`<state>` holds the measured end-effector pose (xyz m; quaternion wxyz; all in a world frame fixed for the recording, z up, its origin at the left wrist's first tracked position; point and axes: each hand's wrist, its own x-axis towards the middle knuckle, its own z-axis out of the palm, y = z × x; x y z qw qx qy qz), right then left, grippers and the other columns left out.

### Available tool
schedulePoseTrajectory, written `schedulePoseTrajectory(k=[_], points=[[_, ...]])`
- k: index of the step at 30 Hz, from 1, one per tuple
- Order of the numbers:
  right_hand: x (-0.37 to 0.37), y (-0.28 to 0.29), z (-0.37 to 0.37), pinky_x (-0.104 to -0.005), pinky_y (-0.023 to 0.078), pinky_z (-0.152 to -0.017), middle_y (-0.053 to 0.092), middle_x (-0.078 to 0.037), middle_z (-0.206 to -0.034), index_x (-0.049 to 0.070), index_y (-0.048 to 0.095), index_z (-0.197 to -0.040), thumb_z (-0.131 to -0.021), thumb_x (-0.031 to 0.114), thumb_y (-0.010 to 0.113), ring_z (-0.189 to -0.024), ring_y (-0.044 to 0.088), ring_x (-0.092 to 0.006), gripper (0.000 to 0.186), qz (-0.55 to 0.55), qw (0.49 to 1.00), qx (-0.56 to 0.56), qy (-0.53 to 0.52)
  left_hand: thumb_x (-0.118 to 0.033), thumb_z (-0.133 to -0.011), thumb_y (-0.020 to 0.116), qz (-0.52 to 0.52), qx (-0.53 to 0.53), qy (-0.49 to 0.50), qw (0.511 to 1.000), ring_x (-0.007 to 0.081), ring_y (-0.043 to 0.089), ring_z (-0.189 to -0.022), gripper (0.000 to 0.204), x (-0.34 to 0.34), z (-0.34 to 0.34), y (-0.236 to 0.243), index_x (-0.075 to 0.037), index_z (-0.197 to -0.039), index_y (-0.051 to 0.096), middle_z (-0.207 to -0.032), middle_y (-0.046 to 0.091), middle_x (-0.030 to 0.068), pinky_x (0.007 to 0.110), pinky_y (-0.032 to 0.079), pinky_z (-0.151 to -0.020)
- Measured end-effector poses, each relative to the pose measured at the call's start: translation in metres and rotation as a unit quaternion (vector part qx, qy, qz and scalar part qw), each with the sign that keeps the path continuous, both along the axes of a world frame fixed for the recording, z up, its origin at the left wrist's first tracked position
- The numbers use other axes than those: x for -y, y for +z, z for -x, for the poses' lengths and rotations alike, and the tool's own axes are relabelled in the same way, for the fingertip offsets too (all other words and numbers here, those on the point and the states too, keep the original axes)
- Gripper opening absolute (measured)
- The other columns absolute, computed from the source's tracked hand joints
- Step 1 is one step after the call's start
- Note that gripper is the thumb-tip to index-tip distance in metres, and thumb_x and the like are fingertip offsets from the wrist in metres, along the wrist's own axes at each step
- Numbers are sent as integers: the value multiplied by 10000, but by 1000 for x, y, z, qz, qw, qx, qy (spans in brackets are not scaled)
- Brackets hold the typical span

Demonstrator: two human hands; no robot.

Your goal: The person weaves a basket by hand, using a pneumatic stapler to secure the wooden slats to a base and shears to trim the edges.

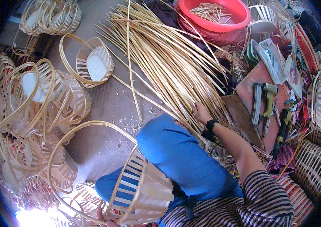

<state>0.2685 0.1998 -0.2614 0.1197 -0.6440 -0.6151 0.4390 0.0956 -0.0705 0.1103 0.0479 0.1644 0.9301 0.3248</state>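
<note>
A woven bamboo basket with a tall hoop handle lies tilted on its side against my blue-trousered leg. At the lower edge, my left hand is closed round the basket's rim near the foot of the handle. My right hand, with a dark band at the wrist, is at the near end of a big pile of bamboo strips. Its fingers are curled closed on the strips; how many they pinch is hidden.
Finished baskets are heaped along the left, and a single basket stands on the grey floor. A red basin holds short sticks. To the right, a nail gun lies on a reddish board beside a white tray.
</note>
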Motion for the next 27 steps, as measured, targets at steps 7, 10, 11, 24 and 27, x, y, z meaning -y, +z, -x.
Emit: schedulePoseTrajectory(k=[7, 10, 11, 24, 27], points=[[-3, -1, 2, -381, 411, -576, 533, -156, -683, -2, 438, -877, -726, 108, 436, -640, 522, -289, 187, -29, 990, 134, 21, -71, -720, 350, 24, 6, 12, 1000, 162, 465, -620, 375, -8, 6, 1, 80, -1059, 401, -825, 506, 147, 224, 386, -518], [-1, -2, 11, -385, 386, -670, 504, -166, -825, 20, 438, -922, -662, 62, 456, -773, 478, -313, 263, -180, 959, 219, -21, -69, -718, 353, 36, 12, 15, 999, 159, 461, -620, 378, -12, 8, 2, 76, -1065, 396, -823, 503, 143, 223, 384, -518], [-1, 1, 14, -385, 377, -691, 488, -167, -871, 24, 437, -934, -644, 47, 461, -806, 460, -318, 292, -229, 946, 231, -16, -69, -717, 354, 39, 14, 17, 999, 158, 460, -619, 380, -14, 8, 2, 75, -1066, 394, -822, 502, 141, 222, 383, -518], [-11, -9, 29, -408, 340, -775, 402, -212, -1014, 3, 384, -1006, -612, 45, 477, -929, 386, -355, 407, -51, 982, 182, -27, -62, -710, 365, 63, 19, 21, 998, 146, 444, -616, 398, -24, 18, 6, 61, -1088, 374, -810, 489, 123, 216, 371, -518], [2, -8, 46, -411, 350, -791, 337, -212, -1091, 38, 378, -1039, -619, 50, 487, -976, 346, -368, 434, -3, 982, 187, -8, -60, -708, 368, 64, 19, 20, 998, 143, 440, -616, 403, -26, 19, 6, 58, -1093, 369, -808, 486, 118, 215, 368, -518]])
